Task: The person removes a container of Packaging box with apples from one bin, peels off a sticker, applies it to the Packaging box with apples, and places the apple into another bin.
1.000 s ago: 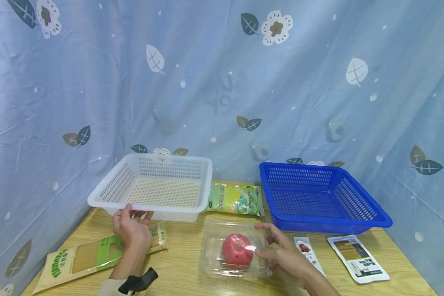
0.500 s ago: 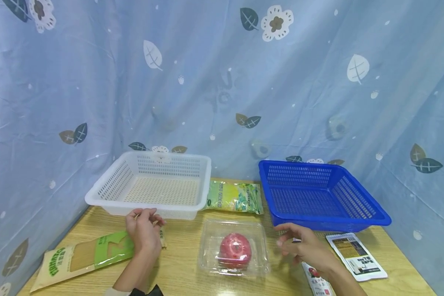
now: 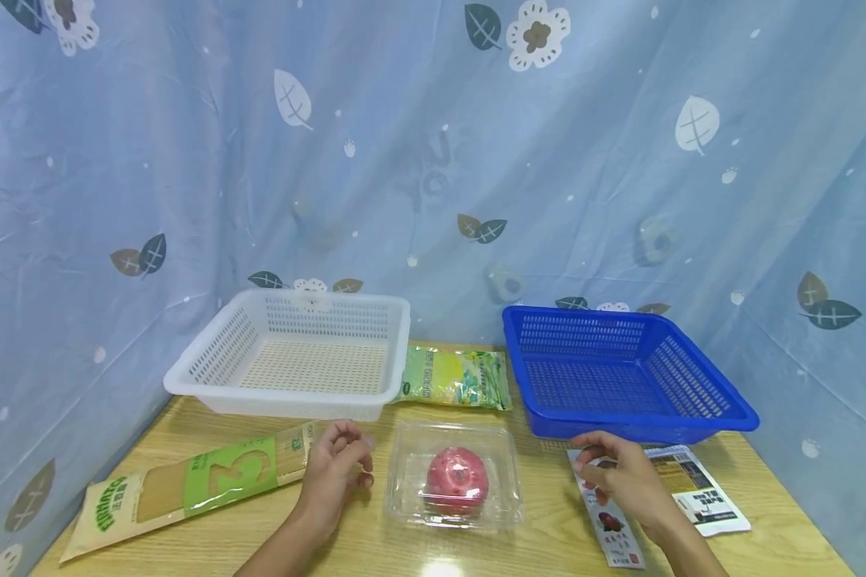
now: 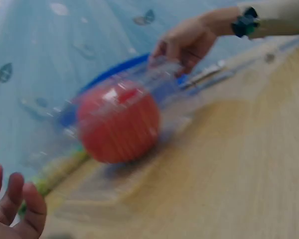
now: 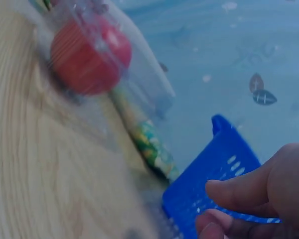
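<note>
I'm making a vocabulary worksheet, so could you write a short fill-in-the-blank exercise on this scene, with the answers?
1. The round thing in the clear container is coloured ____.
2. In the head view, the yellow-green packet lies between the white basket and the ____ basket.
3. The person's ____ hand is the nearer one to the narrow white packet.

Missing words: red; blue; right.

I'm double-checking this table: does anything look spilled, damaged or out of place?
Nothing stands out as spilled or damaged. At most, the long beige-and-green pack and the slim packet lie slanted on the table, not squared to its edge, a mild untidiness.
</note>
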